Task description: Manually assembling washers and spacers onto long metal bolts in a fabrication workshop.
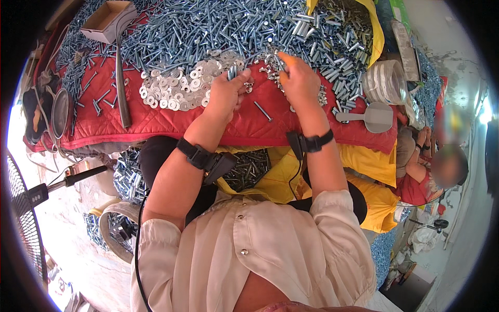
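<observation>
My left hand point(224, 96) is closed around a few bolts point(233, 73), whose shanks stick up past the thumb. Small nuts or similar bits point(249, 87) show at its fingertips. My right hand point(301, 83), with orange covers on thumb and index finger, reaches over a small heap of shiny nuts point(271, 67). Its index finger is stretched out and apart from the thumb; the other fingers are partly hidden. Flat washers point(179, 86) lie in a pile beside my left hand. One loose bolt point(263, 111) rests on the red quilted cloth point(171, 122) between my forearms.
A large heap of bolts point(208, 31) covers the far side, with metal sleeves point(338, 57) at right. A grey scoop point(378, 117), a white tub point(384, 83), an open box point(108, 21) and a long metal tool point(121, 78) lie around. A fan point(26, 208) stands left; another person point(418, 166) sits right.
</observation>
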Demonstrator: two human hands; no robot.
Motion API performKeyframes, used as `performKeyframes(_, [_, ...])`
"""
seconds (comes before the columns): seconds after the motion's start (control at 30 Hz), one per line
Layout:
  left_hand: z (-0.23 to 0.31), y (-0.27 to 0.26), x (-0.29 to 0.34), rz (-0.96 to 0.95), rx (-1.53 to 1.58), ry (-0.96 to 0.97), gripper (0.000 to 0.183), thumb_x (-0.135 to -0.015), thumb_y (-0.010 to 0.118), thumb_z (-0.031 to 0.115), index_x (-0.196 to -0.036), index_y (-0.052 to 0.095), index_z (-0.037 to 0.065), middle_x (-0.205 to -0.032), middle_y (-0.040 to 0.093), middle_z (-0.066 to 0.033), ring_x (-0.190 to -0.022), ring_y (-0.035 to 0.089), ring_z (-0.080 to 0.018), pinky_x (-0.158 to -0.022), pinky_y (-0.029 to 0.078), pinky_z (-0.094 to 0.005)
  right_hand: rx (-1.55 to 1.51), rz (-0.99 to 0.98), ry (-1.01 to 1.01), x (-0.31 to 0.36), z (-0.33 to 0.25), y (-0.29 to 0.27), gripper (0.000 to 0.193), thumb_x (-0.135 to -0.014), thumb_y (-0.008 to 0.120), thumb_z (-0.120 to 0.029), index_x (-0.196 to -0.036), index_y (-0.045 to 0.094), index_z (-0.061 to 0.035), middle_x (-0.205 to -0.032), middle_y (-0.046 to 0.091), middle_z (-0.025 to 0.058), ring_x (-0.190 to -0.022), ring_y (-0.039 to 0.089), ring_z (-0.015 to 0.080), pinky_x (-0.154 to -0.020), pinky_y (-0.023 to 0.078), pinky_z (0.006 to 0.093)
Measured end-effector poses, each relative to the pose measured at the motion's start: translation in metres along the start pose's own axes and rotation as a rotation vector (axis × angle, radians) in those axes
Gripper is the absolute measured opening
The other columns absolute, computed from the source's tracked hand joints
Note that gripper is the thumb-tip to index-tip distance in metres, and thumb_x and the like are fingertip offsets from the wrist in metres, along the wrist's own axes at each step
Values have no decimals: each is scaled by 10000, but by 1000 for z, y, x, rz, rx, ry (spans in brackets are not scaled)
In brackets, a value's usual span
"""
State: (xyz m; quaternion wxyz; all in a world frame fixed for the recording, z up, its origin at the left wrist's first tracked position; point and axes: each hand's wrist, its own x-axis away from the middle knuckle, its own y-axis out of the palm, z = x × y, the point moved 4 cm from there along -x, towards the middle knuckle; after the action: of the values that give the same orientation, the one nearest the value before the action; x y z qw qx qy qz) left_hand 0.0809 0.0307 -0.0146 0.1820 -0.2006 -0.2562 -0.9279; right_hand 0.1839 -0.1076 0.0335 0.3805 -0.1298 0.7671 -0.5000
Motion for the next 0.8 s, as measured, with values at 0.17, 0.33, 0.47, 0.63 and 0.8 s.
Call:
performKeyframes(0.17, [2, -2, 1, 82, 72, 38, 199, -878, 559, 250, -837, 615, 64, -602, 510, 26, -449, 433, -62, -367, 322, -204, -371, -217, 306, 43, -23, -12, 394, -691, 622, -76, -1081, 594, -133, -765, 599, 65, -681, 591, 250, -588, 463, 376])
performKeyframes(0.33, [4, -3, -1, 77, 109, 84, 213, -874, 566, 262, -842, 629, 62, -622, 531, 24, -466, 444, -59, -382, 342, -200, 39, -262, -23, 68, -54, 8, 426, -680, 651, -71, -1098, 584, -122, -792, 616, 91, -676, 606, 266, -606, 480, 368])
performKeyframes(0.47, [0, -11, 1, 9, 21, 16, 252, -882, 549, 294, -911, 624, 55, -648, 558, 13, -508, 503, -73, -405, 395, -216, -476, -215, 366, 67, -45, -7, 426, -710, 654, -33, -1124, 581, -107, -811, 623, 63, -676, 599, 164, -609, 477, 288])
performKeyframes(0.63, [-11, 28, 33, -183, -138, -164, 387, -905, 485, 404, -984, 575, 36, -790, 615, -58, -599, 579, -115, -406, 415, -219, -1198, 35, 667, 78, -36, -11, 323, -769, 638, 4, -1086, 578, 16, -835, 617, 48, -684, 553, 73, -618, 452, 205])
performKeyframes(0.8, [-26, 27, 26, -378, -24, -190, 314, -878, 555, 360, -899, 564, 47, -720, 582, -21, -550, 539, -104, -405, 392, -206, -1326, 232, 796, 86, -22, -32, 203, -748, 681, -62, -906, 589, 27, -800, 645, 64, -698, 599, 93, -610, 449, 211])
